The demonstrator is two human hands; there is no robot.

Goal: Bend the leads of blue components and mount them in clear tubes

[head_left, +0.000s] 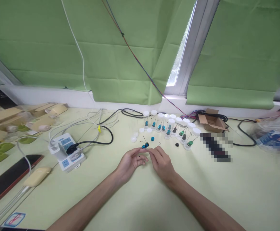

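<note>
My left hand [131, 163] pinches a small shiny blue-and-black part [145, 145] between thumb and forefinger, its other fingers loosely curled below. Close against it, my right hand [162, 163] is closed in a pinch at the near side of that part; what its fingertips hold is too small to make out. Just beyond my hands lie a loose blue piece [152, 139] and a tiny L-shaped key [158, 143]. A small black part [177, 144] lies further right. Clear tubes [168, 131] with white caps, several holding blue, green or dark parts, stand behind.
White caps [133, 139] lie left of the tubes. A power strip [67, 152] with plugs and cables stands left, near a dark phone-like slab [10, 179] and a beige device [37, 176]. An open cardboard box [212, 122] and black cables sit at the back right.
</note>
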